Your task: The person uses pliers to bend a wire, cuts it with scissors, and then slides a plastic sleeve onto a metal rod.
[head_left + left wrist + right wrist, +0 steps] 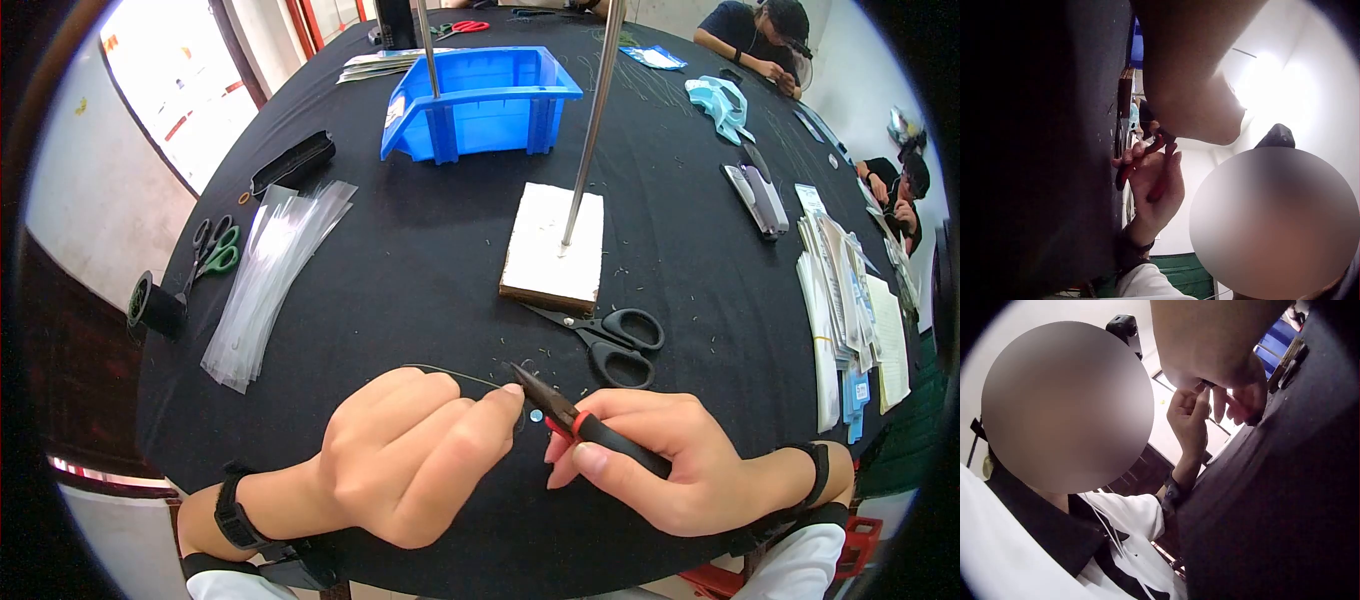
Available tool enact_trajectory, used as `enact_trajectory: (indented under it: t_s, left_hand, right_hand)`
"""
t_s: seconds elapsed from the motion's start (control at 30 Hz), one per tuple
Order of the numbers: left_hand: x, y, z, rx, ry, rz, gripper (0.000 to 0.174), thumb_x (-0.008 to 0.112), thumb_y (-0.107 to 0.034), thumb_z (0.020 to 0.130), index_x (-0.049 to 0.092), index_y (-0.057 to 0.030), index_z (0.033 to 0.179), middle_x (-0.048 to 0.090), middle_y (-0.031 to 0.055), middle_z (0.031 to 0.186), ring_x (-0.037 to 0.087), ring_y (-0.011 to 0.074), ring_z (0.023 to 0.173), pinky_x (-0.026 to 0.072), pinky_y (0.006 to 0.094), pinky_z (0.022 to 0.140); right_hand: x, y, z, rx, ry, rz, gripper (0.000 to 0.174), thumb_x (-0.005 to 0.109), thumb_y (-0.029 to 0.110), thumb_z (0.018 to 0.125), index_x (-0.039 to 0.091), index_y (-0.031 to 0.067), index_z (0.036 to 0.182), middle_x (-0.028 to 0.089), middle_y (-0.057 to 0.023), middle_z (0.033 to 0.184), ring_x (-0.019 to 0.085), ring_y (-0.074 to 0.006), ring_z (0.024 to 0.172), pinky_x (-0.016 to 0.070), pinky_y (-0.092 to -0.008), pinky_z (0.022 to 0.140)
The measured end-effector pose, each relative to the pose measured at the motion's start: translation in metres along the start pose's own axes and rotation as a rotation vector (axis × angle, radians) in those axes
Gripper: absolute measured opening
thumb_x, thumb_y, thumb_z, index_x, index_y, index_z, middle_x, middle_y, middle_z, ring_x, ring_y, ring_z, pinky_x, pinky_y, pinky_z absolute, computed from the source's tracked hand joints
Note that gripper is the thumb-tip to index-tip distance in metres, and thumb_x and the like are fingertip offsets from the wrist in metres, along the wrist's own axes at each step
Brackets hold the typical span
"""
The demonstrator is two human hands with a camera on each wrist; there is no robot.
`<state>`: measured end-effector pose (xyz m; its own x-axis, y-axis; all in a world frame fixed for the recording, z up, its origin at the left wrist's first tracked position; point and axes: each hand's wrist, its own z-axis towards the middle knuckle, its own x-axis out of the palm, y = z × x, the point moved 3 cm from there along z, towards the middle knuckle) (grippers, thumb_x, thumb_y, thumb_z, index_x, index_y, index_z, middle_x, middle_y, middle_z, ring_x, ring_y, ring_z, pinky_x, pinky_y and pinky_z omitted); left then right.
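In the head view the left hand (pixel 425 450) pinches a thin green line (pixel 455 374) between thumb and forefinger, close to the plier tips. The right hand (pixel 665 460) grips black-and-red pliers (pixel 545 400), whose nose points up and left to the left fingertips. A small pale blue disc (pixel 537 416) lies on the cloth beside the nose. In the left wrist view the right hand (pixel 1160 181) holds the red handles (pixel 1159 181) spread apart. The left hand (pixel 1190 422) shows with raised, bent fingers in the right wrist view. Whether the jaws touch the line cannot be told.
Black scissors (pixel 610 340) lie just beyond the hands, beside a white block (pixel 553 245) with an upright rod. Farther off are a blue bin (pixel 490 105), clear plastic sleeves (pixel 275 285), green-handled scissors (pixel 220 252), a spool (pixel 157 305), a stapler (pixel 760 195) and paper packets (pixel 840 290).
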<state>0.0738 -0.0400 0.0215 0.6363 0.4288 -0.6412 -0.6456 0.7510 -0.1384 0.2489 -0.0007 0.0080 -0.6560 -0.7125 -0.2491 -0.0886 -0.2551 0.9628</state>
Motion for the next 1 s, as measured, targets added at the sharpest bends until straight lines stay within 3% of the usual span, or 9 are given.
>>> enact_trajectory:
  t_s: [0.1, 0.17, 0.27, 0.37, 0.6, 0.7, 0.8, 0.9, 1.0]
  left_hand:
    - [0.002, -0.004, 0.002, 0.095, -0.001, 0.113, 0.02, 0.063, 0.0, 0.066, 0.06, 0.0097, 0.083, 0.05, 0.0063, 0.055, 0.05, 0.0134, 0.048, 0.0398, 0.023, 0.043]
    - [0.003, -0.005, 0.003, 0.131, 0.016, 0.146, 0.02, 0.063, 0.001, 0.065, 0.06, 0.0097, 0.082, 0.05, 0.006, 0.055, 0.05, 0.013, 0.049, 0.0399, 0.0222, 0.044]
    - [0.005, -0.006, 0.003, 0.157, 0.048, 0.155, 0.02, 0.062, 0.001, 0.064, 0.059, 0.01, 0.081, 0.051, 0.0065, 0.056, 0.05, 0.0127, 0.05, 0.0395, 0.0218, 0.045]
    - [0.005, -0.004, 0.004, 0.177, 0.084, 0.156, 0.019, 0.062, 0.002, 0.064, 0.058, 0.0101, 0.08, 0.052, 0.0073, 0.058, 0.05, 0.0127, 0.05, 0.039, 0.0224, 0.045]
    - [0.002, -0.003, 0.002, 0.164, 0.105, 0.09, 0.032, 0.068, 0.011, 0.059, 0.057, 0.0117, 0.089, 0.052, 0.007, 0.06, 0.047, 0.0169, 0.046, 0.0354, 0.0278, 0.039]
    - [0.002, -0.001, 0.0, 0.093, 0.068, 0.057, 0.03, 0.069, 0.012, 0.061, 0.058, 0.0086, 0.089, 0.052, 0.0071, 0.059, 0.046, 0.0177, 0.045, 0.0354, 0.0277, 0.039]
    - [0.002, 0.002, -0.002, -0.057, -0.046, -0.005, 0.027, 0.069, 0.011, 0.066, 0.057, 0.0036, 0.089, 0.055, 0.0072, 0.06, 0.048, 0.0115, 0.046, 0.0358, 0.025, 0.04]
    - [-0.002, 0.005, -0.001, -0.394, 0.026, -0.205, 0.019, 0.066, 0.008, 0.074, 0.056, 0.0006, 0.089, 0.057, 0.005, 0.061, 0.047, 0.0039, 0.049, 0.0337, 0.0198, 0.041]
    - [0.003, 0.009, -0.01, -0.915, -0.054, -0.543, 0.008, 0.064, 0.001, 0.08, 0.059, 0.0024, 0.086, 0.057, 0.0025, 0.061, 0.048, 0.0012, 0.052, 0.0335, 0.0165, 0.046]
  right_hand:
    - [-0.002, 0.003, -0.001, 0.006, 0.007, -0.045, 0.02, 0.059, 0.015, 0.088, 0.062, -0.0035, 0.081, 0.062, -0.0117, 0.081, 0.062, -0.0205, 0.069, 0.0476, -0.0291, 0.061]
    - [-0.003, 0.007, -0.002, 0.03, 0.008, -0.06, 0.021, 0.059, 0.016, 0.088, 0.062, -0.0031, 0.08, 0.062, -0.0112, 0.079, 0.062, -0.0206, 0.068, 0.0473, -0.0294, 0.06]
    - [-0.008, 0.014, -0.003, 0.221, 0.146, -0.045, 0.021, 0.052, 0.013, 0.091, 0.065, -0.0021, 0.085, 0.062, -0.0094, 0.087, 0.061, -0.0165, 0.079, 0.046, -0.0282, 0.073]
    - [-0.008, 0.012, -0.004, 0.173, 0.057, -0.035, 0.022, 0.058, 0.016, 0.088, 0.06, -0.0015, 0.075, 0.06, -0.0096, 0.072, 0.058, -0.018, 0.062, 0.0442, -0.0299, 0.055]
    - [-0.01, 0.012, -0.002, 0.211, 0.098, -0.005, 0.028, 0.057, 0.016, 0.089, 0.054, 0.0, 0.066, 0.054, -0.0046, 0.058, 0.051, -0.0137, 0.051, 0.0391, -0.028, 0.048]
    - [-0.009, 0.009, -0.002, 0.176, 0.088, -0.033, 0.03, 0.057, 0.016, 0.089, 0.054, 0.0005, 0.064, 0.053, -0.0032, 0.057, 0.049, -0.0123, 0.05, 0.0384, -0.0271, 0.048]
    - [-0.009, 0.007, 0.0, 0.168, 0.131, 0.087, 0.028, 0.055, 0.017, 0.09, 0.056, 0.0, 0.067, 0.056, -0.0037, 0.064, 0.051, -0.0122, 0.056, 0.0398, -0.0272, 0.054]
    - [-0.006, 0.001, 0.003, 0.13, 0.127, 0.184, 0.027, 0.054, 0.017, 0.091, 0.06, -0.0008, 0.071, 0.058, -0.0057, 0.074, 0.054, -0.0132, 0.068, 0.0414, -0.0278, 0.063]
    - [-0.005, -0.003, 0.006, 0.134, 0.125, 0.225, 0.027, 0.053, 0.018, 0.092, 0.062, -0.001, 0.075, 0.06, -0.0081, 0.084, 0.056, -0.0148, 0.078, 0.0425, -0.0282, 0.072]
